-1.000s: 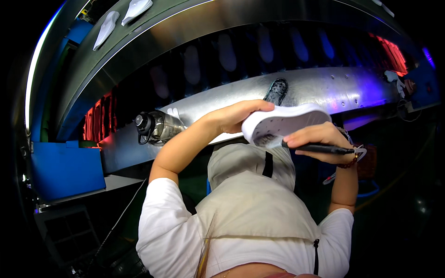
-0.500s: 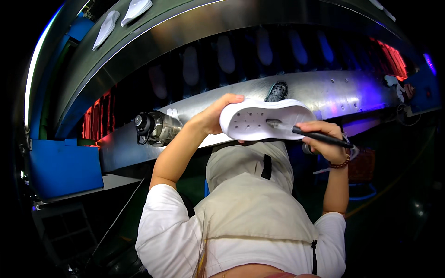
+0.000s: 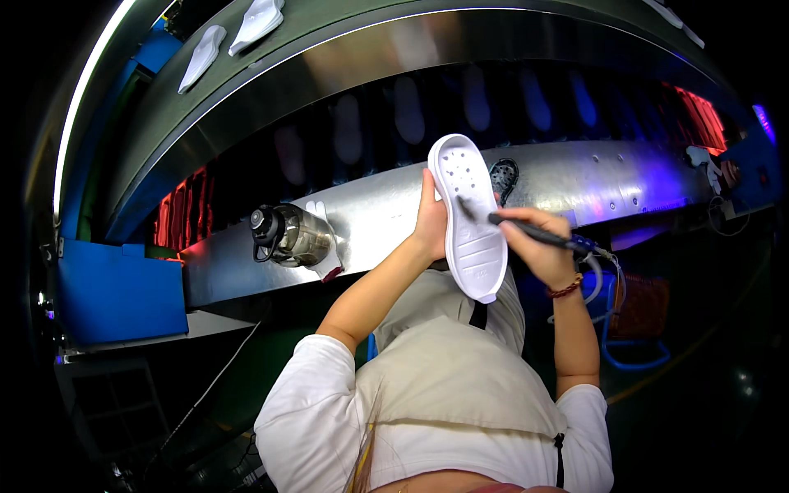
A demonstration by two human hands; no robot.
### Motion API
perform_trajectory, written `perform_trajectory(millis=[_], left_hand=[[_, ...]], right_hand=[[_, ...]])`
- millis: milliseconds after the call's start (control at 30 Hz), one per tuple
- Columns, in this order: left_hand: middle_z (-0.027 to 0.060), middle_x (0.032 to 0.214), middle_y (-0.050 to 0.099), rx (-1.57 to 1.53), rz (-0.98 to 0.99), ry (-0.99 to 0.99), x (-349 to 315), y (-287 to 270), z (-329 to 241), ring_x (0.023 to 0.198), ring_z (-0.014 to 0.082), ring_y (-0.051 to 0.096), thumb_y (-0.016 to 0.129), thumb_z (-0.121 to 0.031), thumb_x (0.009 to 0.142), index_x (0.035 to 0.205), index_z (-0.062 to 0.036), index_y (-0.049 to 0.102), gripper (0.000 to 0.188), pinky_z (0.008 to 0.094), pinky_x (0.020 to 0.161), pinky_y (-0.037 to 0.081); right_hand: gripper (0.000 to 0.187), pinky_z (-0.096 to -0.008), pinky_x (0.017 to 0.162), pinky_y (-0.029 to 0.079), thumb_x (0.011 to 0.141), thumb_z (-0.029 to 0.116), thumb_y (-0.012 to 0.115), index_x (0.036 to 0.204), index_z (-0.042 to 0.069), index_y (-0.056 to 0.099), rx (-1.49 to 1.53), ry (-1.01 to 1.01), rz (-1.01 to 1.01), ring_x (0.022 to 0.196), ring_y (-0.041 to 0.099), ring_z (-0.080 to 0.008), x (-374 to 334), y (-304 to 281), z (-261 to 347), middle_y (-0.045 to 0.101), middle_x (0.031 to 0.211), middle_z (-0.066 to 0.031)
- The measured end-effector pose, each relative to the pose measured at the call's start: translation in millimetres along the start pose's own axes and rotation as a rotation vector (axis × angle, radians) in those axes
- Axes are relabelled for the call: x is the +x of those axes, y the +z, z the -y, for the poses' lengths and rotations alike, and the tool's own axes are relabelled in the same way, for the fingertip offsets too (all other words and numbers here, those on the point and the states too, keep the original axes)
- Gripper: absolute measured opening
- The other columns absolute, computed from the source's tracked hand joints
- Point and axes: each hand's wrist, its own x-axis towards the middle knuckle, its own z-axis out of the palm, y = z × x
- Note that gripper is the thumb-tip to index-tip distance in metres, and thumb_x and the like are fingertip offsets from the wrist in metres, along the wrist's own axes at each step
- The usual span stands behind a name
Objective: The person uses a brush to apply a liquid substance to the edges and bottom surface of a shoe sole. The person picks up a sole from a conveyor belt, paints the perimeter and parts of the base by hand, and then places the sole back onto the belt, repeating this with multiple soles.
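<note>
A white shoe piece with small holes at its toe end [image 3: 472, 246] is held up in front of me, long and nearly upright, its hollow side facing me. My left hand [image 3: 432, 220] grips its left edge, the fingers going out of sight behind it. Between the closed fingers of my right hand [image 3: 538, 246] is a brush with a slim black handle [image 3: 534, 231]. Its dark, blurred tip lies over the shoe's inner face near the middle; whether it touches cannot be made out. Pale tubing [image 3: 593, 275] hangs by my right wrist.
Along the steel ledge [image 3: 567, 177] stand a clear bottle with a black lid [image 3: 288, 236], a white cloth [image 3: 330, 261] and a dark perforated shoe [image 3: 505, 177]. Beyond are shoe-shaped forms [image 3: 408, 109], a conveyor belt [image 3: 156, 135] with white shoe parts [image 3: 202, 57], and red strips [image 3: 182, 215].
The white shoe has turned from lying crosswise to nearly upright, its toe end now pointing away. My left hand has moved right along with it; the brush has shifted slightly across its inside.
</note>
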Motion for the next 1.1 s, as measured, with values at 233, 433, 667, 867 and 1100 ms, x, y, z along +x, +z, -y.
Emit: perform_trajectory(millis=[233, 433, 667, 867, 1100], left_hand=[[0.0176, 0.104, 0.054, 0.006, -0.084, 0.111, -15, 0, -16, 0.096, 0.0340, 0.053, 0.010, -0.077, 0.072, 0.117, -0.0040, 0.045, 0.093, 0.0491, 0.083, 0.044], [0.0181, 0.102, 0.053, 0.042, 0.020, 0.206, -11, 29, -16, 0.093, 0.0368, 0.054, 0.012, -0.075, 0.075, 0.118, -0.0063, 0.042, 0.086, 0.0528, 0.079, 0.045], [0.0179, 0.101, 0.054, 0.110, -0.109, 0.271, -12, 33, -34, 0.092, 0.0335, 0.055, 0.015, -0.077, 0.073, 0.116, -0.0036, 0.044, 0.089, 0.0504, 0.081, 0.045], [0.0205, 0.116, 0.049, 0.008, -0.024, 0.216, -14, 55, -49, 0.101, 0.0344, 0.052, 0.025, -0.071, 0.077, 0.124, -0.0003, 0.038, 0.086, 0.0503, 0.086, 0.042], [0.0134, 0.114, 0.052, 0.106, -0.012, 0.318, -28, 61, -11, 0.102, 0.0241, 0.054, 0.028, -0.041, 0.091, 0.125, -0.0039, 0.039, 0.051, 0.0379, 0.089, 0.042]], right_hand=[[0.015, -0.0277, 0.062, 0.047, 0.067, 0.007, 0.065, 0.081, 0.004, 0.063, -0.292, -0.490, 0.349, 0.070, 0.062, -0.0195, -27, 0, 40, 0.064, 0.077, -0.0089], [0.021, -0.0278, 0.068, 0.049, 0.066, 0.001, 0.067, 0.087, 0.001, 0.064, -0.084, -0.435, 0.244, 0.074, 0.063, -0.0203, -13, 2, 36, 0.064, 0.081, -0.0121], [0.021, -0.0282, 0.075, 0.048, 0.069, -0.003, 0.064, 0.090, -0.001, 0.062, 0.019, -0.315, 0.256, 0.086, 0.061, -0.0207, -20, -12, 16, 0.063, 0.091, -0.0137], [0.020, -0.0332, 0.088, 0.042, 0.071, -0.006, 0.061, 0.090, -0.002, 0.060, 0.449, -0.197, 0.256, 0.099, 0.055, -0.0240, -20, -16, -2, 0.062, 0.095, -0.0148], [0.017, -0.0293, 0.080, 0.046, 0.074, -0.003, 0.058, 0.091, -0.004, 0.059, 0.368, -0.136, -0.023, 0.089, 0.059, -0.0189, -29, 14, 18, 0.062, 0.095, -0.0143]])
